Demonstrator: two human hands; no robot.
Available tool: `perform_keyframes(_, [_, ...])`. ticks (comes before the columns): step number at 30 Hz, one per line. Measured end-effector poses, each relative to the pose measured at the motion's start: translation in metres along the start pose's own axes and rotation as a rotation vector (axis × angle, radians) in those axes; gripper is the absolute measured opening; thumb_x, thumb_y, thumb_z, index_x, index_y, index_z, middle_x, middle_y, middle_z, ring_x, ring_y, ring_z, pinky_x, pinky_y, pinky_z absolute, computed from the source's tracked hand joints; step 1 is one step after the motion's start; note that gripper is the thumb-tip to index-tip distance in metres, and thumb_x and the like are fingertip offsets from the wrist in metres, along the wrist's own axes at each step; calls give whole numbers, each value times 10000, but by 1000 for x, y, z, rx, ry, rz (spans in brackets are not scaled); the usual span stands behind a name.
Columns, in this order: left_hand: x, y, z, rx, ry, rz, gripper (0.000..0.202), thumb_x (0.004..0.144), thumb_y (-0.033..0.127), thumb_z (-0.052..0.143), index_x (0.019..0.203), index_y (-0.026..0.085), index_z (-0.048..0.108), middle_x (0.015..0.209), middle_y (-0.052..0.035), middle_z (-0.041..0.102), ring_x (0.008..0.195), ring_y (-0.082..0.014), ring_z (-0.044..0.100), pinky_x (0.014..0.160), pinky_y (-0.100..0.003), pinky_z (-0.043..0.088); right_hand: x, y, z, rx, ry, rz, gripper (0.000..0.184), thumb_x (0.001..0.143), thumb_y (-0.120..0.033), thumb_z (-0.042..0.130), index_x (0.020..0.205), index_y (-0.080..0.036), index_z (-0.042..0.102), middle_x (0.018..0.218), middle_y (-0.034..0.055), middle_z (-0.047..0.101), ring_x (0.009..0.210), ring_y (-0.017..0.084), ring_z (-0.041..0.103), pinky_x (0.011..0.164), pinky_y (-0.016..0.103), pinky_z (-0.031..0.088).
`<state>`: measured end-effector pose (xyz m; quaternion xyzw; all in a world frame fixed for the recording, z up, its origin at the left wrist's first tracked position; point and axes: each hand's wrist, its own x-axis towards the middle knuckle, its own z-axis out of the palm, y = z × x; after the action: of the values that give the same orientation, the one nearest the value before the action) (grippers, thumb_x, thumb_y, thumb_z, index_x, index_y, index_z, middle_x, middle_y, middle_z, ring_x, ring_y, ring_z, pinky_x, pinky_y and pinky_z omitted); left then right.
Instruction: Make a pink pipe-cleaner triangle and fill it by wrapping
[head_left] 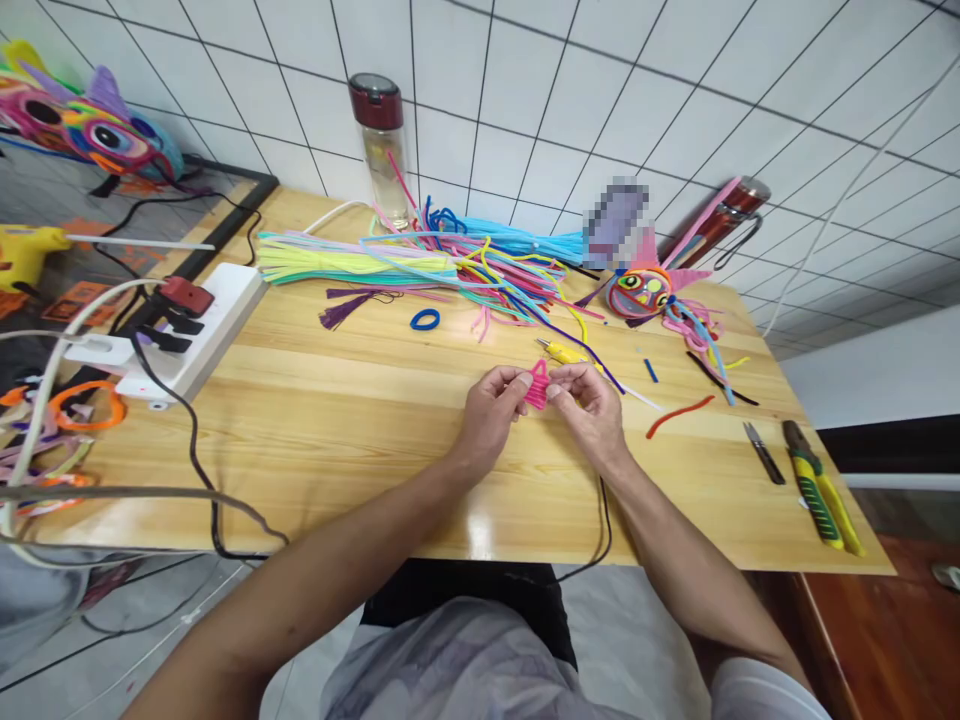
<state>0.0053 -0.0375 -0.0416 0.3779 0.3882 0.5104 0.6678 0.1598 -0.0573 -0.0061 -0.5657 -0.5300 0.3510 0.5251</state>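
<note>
Between my two hands, just above the wooden table (360, 440), is a small pink piece of bent pipe cleaner (538, 388), zigzagged into rows with a pointed loop on top. My left hand (495, 405) pinches its left edge between thumb and fingers. On the other side, my right hand (589, 405) grips the right edge with thumb and forefinger. A yellow-handled tool with a thin metal tip (564, 352) lies just behind my hands. Beyond it spreads a pile of coloured pipe cleaners (502, 270).
Pliers (817, 485) and thread snips (763, 453) lie at the right. A colourful mask-like figure (637, 292) sits at the back, near a red flask (724, 220). A glass bottle (382, 150) stands by the wall. At left are a power strip (199, 335), cables and a yellow glue gun (30, 255).
</note>
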Motion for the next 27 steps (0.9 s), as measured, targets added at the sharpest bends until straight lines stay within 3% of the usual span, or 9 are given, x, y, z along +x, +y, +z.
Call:
perform_keyframes(7, [3,3,3,-68,-59,19,488,788,603,865,918,183,653,684,24,654,578,-95,573,567,-235,442,-1,7,3,27,-24,-1,252,815,-448,863,881,-245,730,754,0,729,638,166,607,653,336,496])
perform_keyframes(13, [7,12,-1,-7,-114,63,542,813,647,843,1022,173,684,695,25,682,553,-97,596,528,-222,426,5,9,5,83,-71,-11,259,813,-449,829,870,-240,686,736,-15,709,615,144,602,622,300,498])
perform_keyframes(27, [11,9,-14,95,-173,92,598,745,672,925,939,147,714,735,-39,754,581,-114,630,555,-240,478,8,9,6,-20,-115,-64,240,870,-462,743,818,-241,666,708,-18,678,631,154,570,647,316,468])
